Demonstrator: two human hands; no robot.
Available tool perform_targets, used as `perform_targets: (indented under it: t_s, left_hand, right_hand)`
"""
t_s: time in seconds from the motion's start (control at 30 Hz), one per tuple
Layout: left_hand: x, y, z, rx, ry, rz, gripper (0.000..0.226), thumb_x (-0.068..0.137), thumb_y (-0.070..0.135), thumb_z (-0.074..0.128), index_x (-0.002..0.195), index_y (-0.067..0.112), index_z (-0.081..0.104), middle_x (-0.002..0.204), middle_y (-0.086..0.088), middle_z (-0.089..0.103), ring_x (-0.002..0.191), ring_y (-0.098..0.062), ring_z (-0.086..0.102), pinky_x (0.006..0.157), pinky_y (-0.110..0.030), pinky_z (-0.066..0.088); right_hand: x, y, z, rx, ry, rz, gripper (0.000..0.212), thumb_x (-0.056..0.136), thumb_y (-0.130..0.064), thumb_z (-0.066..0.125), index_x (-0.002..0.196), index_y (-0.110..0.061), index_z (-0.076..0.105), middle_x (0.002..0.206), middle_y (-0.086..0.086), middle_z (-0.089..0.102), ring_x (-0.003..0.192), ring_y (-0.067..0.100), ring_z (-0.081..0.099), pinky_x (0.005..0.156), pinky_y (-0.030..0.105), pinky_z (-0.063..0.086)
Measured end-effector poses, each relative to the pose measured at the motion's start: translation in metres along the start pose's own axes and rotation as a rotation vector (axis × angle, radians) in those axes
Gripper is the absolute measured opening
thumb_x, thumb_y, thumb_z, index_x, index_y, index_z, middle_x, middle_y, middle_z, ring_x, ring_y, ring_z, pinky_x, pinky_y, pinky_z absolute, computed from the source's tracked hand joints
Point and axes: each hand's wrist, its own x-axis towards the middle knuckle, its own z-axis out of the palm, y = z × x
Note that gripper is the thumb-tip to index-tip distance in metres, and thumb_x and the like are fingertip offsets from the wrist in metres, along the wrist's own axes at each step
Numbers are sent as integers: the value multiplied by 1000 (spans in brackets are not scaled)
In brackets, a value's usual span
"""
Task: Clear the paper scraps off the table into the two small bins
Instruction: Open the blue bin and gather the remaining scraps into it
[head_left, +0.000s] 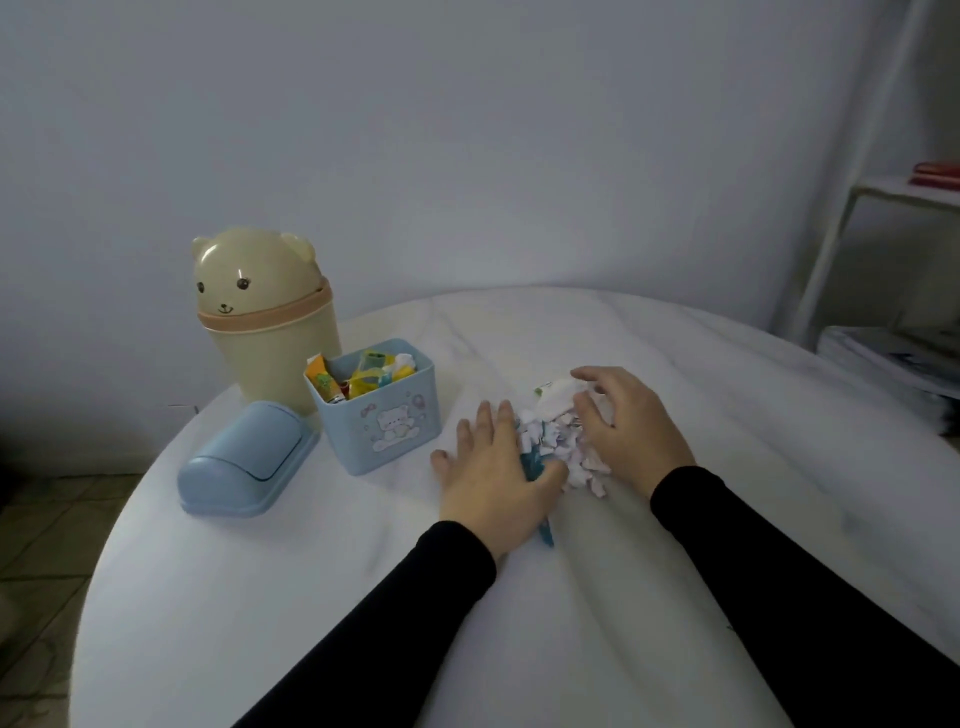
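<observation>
A heap of small white, pink and teal paper scraps (556, 441) lies on the white table (519, 597). My left hand (493, 478) lies flat against the heap's left side, over a teal strip. My right hand (628, 426) cups the heap from the right, fingers spread and curled. The scraps are pressed between both hands. A blue square bin (384, 421) without its lid stands left of the heap, filled with colourful wrappers. Behind it stands a beige bear-shaped bin (265, 317) with its domed lid on.
The blue bin's lid (244, 462) lies on the table at the left, near the table's edge. A white shelf (883, 208) with stacked papers stands at the far right. A wall runs behind the table.
</observation>
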Motion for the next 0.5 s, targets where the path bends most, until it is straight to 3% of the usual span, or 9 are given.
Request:
perform_targets:
  t_s: [0.07,0.17,0.27,0.33,0.4,0.5]
  left_hand:
    - [9,0,4,44,-53,-22,102,78,75,40,151,19,-3,160,-5,-3,146,-28,0,113,-54,6]
    - [30,-2,7,42,-100,7,112,70,82,42,150,23,-10,160,-6,-7,147,-28,-2,114,-54,2]
    - [51,-5,7,37,-97,116,98,78,74,43,151,24,-1,159,-4,8,146,-23,8,114,-50,8]
    - [60,-6,3,52,-90,223,77,85,64,44,147,21,25,151,-1,30,139,-19,24,107,-41,17]
    - [66,-12,0,-47,-80,296,63,80,57,49,133,23,47,138,3,47,128,-16,39,100,-32,25]
    - [67,-28,-3,-295,-34,265,59,74,39,64,131,26,52,131,5,55,117,-9,51,95,-15,33]
  right_hand:
    - [11,18,0,-78,16,73,39,95,-28,50,132,-13,52,136,7,46,129,23,43,106,28,31]
    - [26,35,8,-314,-234,319,63,97,-51,34,150,-20,21,157,8,15,145,29,10,115,47,12]
    - [40,38,14,-314,-368,287,70,97,-55,28,153,-20,6,160,9,9,147,31,7,117,46,8]
    - [47,38,14,-156,-415,173,64,98,-48,33,152,-17,16,158,6,21,145,24,18,118,37,15]
    - [47,39,13,-3,-411,57,51,98,-40,43,143,-17,41,148,2,42,137,18,37,110,26,28]
    - [49,40,12,15,-202,-50,28,95,-34,52,116,-18,61,119,-3,58,112,13,54,92,23,38]
